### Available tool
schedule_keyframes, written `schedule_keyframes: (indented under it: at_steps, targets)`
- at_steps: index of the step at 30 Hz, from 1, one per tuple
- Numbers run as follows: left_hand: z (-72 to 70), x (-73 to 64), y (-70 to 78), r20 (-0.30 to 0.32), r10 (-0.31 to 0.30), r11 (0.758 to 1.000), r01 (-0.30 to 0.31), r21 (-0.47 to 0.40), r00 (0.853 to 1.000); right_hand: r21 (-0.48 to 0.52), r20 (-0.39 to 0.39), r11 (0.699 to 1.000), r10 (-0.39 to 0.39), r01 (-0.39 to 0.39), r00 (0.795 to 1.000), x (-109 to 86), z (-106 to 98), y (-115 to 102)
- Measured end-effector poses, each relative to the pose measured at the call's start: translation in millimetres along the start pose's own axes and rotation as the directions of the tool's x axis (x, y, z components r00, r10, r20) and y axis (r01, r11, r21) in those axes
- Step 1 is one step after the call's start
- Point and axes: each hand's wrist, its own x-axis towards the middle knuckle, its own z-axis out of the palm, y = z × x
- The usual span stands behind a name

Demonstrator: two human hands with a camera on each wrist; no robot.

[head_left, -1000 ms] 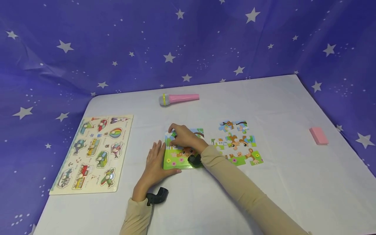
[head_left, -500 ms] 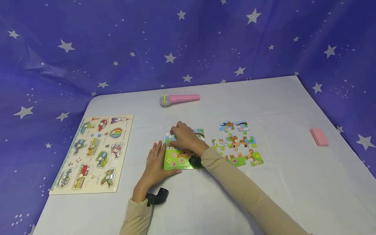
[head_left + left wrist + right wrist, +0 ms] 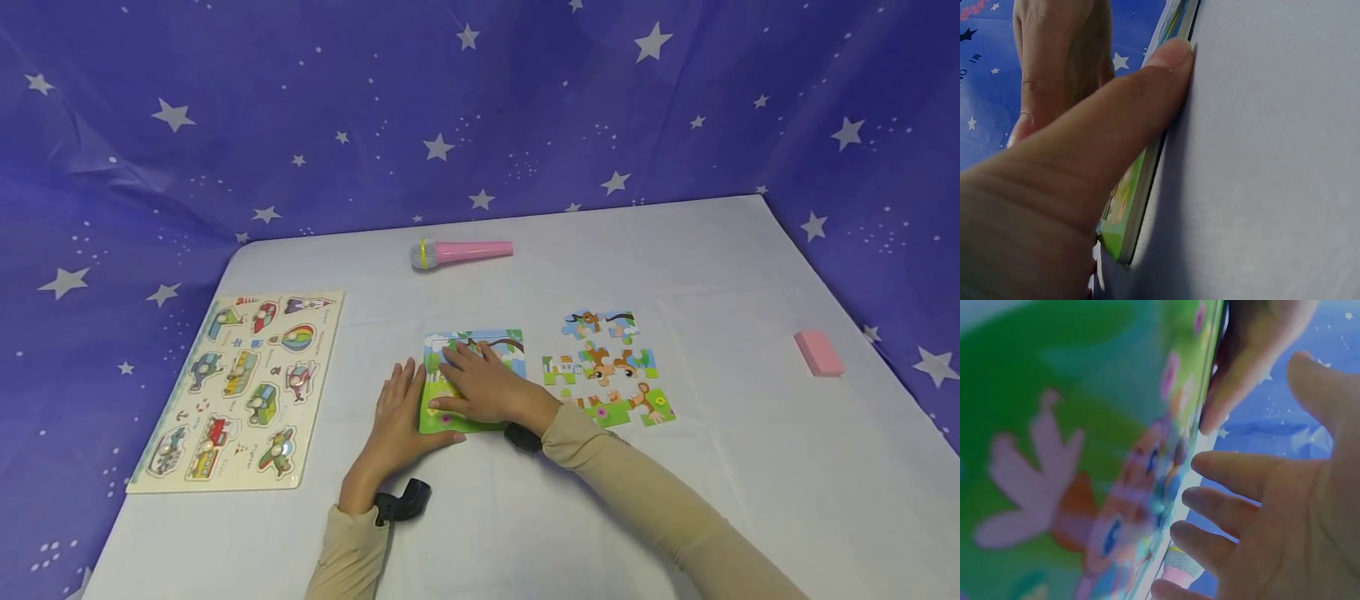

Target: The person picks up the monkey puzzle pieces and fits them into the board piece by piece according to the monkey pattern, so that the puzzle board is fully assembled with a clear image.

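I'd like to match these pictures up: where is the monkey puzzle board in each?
Head: the puzzle board lies just below centre, beneath the right hand.
Left wrist: a slanted strip from top centre to lower left, partly behind the left hand.
Right wrist: close up, across the left side.
Shared landmark: the left hand.

Table (image 3: 480, 533), jigsaw (image 3: 436, 379), picture board (image 3: 296, 416), microphone (image 3: 461, 252), perhaps eraser (image 3: 819, 353)
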Motion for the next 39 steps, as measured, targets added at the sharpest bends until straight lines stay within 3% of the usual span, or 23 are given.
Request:
schedule_keyframes:
  at_steps: [15,23,27,32,39]
  targets:
    - [-0.3,0.9,-0.7,-0.009,0.009,1.0,-0.009,0.012,1.0,0.032,0.032,0.999,0.039,-0.04,0.999,8.1,5,2]
    - [1.0,2.5,-1.4,-0.014,0.021,1.0,-0.021,0.001,1.0,0.132,-0.049,0.991,0.023,-0.016,0.999,3.1,-3,12]
    - [1.5,2.8,-1.2,-0.011,0.012,1.0,-0.013,-0.011,1.0,0.218,-0.098,0.976,0.048,-0.025,0.994,-4.8,-13,31]
    - [1.9,1.9,-1.1,-0.007,-0.003,1.0,0.003,-0.012,1.0,0.317,-0.142,0.945,0.135,-0.084,0.981,-23.2,-26,72]
    - [1.8,0.3,0.4,-0.011,-0.012,1.0,0.012,-0.018,1.0,0.356,-0.182,0.901,0.326,-0.246,0.928,-57.2,-37,133]
